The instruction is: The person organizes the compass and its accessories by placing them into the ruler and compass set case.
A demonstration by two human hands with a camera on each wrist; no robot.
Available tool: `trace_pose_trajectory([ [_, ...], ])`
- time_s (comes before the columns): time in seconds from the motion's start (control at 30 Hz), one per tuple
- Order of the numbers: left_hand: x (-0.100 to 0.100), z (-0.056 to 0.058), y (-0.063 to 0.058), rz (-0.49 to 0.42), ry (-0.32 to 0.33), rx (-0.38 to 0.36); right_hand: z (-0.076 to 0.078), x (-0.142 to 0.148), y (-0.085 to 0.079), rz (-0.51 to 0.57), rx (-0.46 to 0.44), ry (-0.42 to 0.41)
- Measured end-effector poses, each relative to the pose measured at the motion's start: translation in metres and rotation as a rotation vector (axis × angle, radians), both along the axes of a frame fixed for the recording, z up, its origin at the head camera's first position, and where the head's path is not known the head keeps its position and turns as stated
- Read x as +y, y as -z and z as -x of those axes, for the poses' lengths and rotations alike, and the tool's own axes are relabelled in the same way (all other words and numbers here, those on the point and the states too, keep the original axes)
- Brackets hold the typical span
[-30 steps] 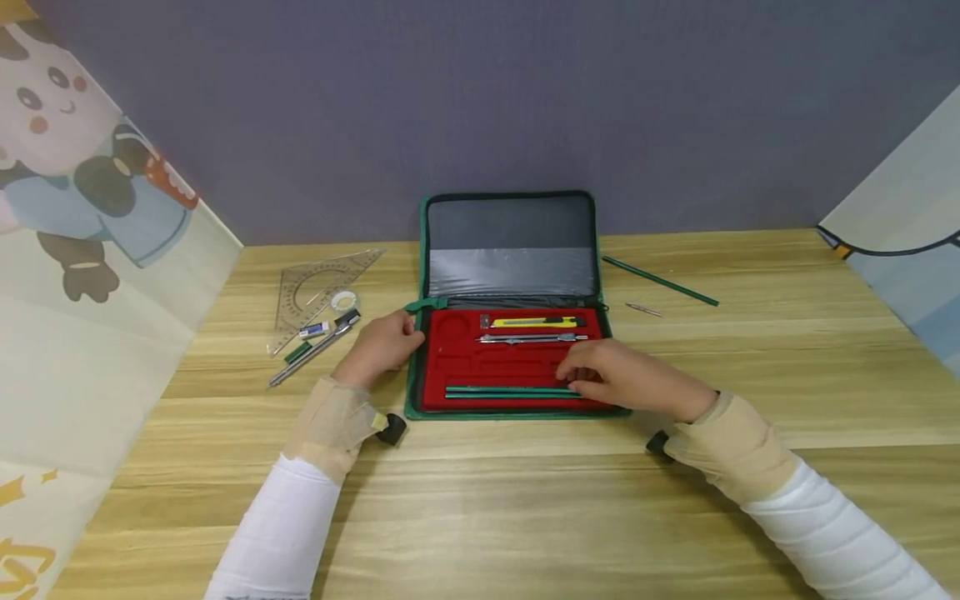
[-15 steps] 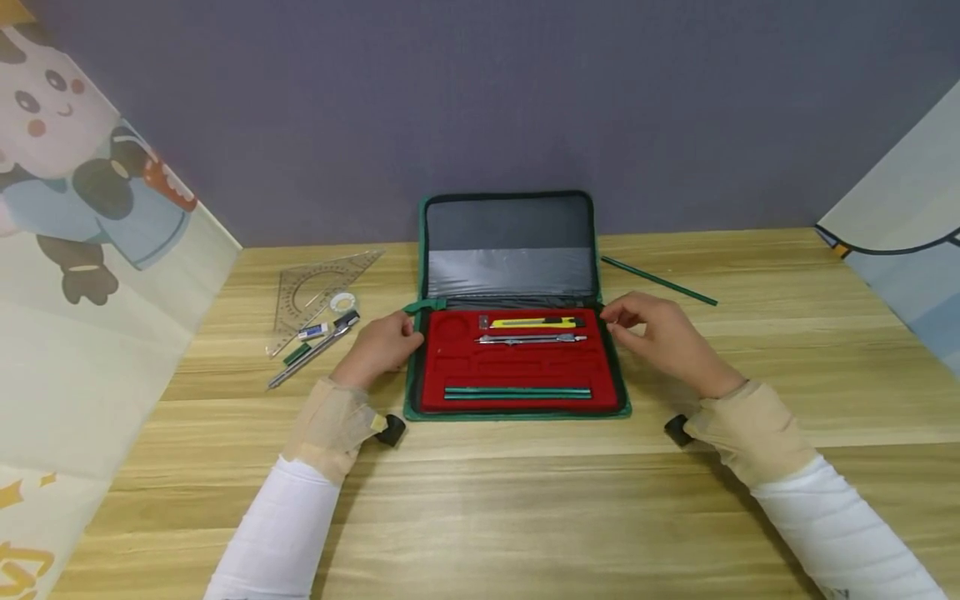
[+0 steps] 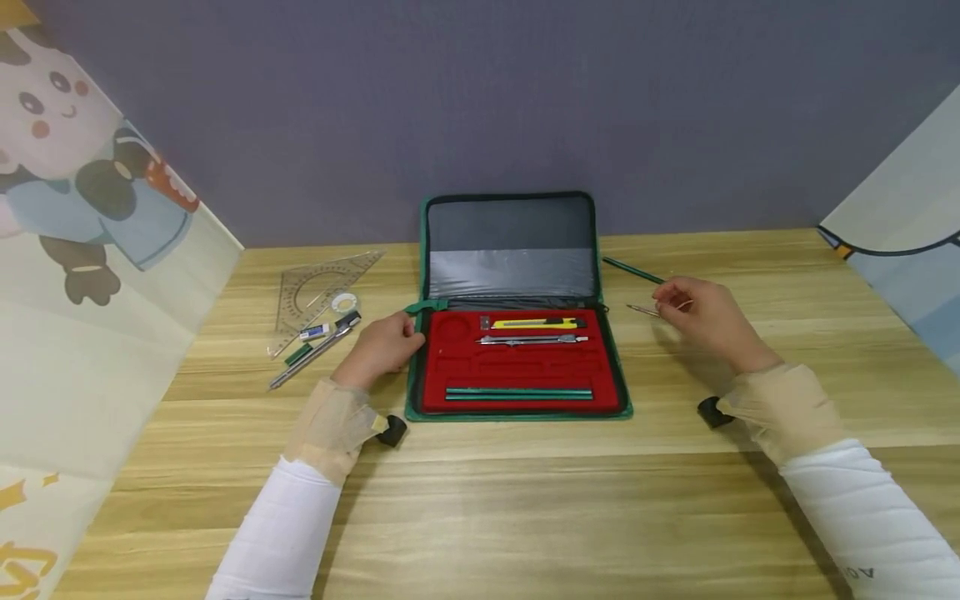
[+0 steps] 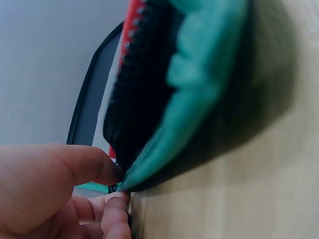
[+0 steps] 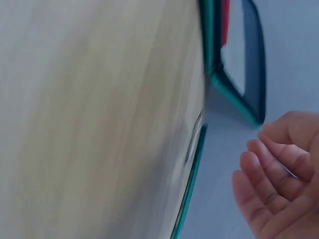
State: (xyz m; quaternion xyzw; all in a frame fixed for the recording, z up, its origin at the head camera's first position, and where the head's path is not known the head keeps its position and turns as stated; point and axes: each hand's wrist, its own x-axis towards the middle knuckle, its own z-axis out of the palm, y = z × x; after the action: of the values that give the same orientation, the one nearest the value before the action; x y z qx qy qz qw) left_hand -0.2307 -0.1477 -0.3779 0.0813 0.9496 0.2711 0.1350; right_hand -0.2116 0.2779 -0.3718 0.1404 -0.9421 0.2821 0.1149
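A green zip case (image 3: 525, 416) with a red moulded tray lies unfolded on the table. My left hand (image 3: 384, 346) pinches its left edge between thumb and fingers, as the left wrist view shows at the green rim (image 4: 184, 114). My right hand (image 3: 708, 317) hovers over a small thin metal piece (image 3: 642, 310), fingers loosely curved. Nothing sits between those fingers (image 5: 259, 184) in the right wrist view. Behind it lies a green pencil (image 3: 630, 268), partly hidden by the hand. The tray holds a yellow utility knife (image 3: 528, 323), a metal drawing compass (image 3: 528, 339) and green pencils (image 3: 517, 393).
Left of the case lie a clear set square (image 3: 288, 300), a white tape roll (image 3: 344, 302), an eraser (image 3: 314, 331), a small green item (image 3: 297, 353) and a long metal compass-like tool (image 3: 311, 357). A dark wall (image 3: 510, 100) stands behind the table.
My right hand has moved from above the tray, rightward past the case edge, to above the small metal piece. The left hand has stayed at the case's left edge.
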Motion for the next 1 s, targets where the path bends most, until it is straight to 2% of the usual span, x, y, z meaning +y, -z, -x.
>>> trace_pose_trajectory([
  [0.13,0.000,0.000,0.000,0.004,0.005,0.004,0.005,0.017,-0.001,-0.071,-0.041,0.009],
  [0.47,-0.001,0.000,0.001,0.010,0.011,0.011,0.021,0.041,0.002,-0.192,-0.070,-0.001],
  [0.77,-0.001,0.000,0.002,0.003,0.001,0.003,0.034,0.051,-0.001,-0.247,-0.307,0.032],
  [1.0,-0.002,0.001,0.002,0.010,-0.003,0.013,0.038,0.054,0.000,-0.280,-0.319,0.012],
])
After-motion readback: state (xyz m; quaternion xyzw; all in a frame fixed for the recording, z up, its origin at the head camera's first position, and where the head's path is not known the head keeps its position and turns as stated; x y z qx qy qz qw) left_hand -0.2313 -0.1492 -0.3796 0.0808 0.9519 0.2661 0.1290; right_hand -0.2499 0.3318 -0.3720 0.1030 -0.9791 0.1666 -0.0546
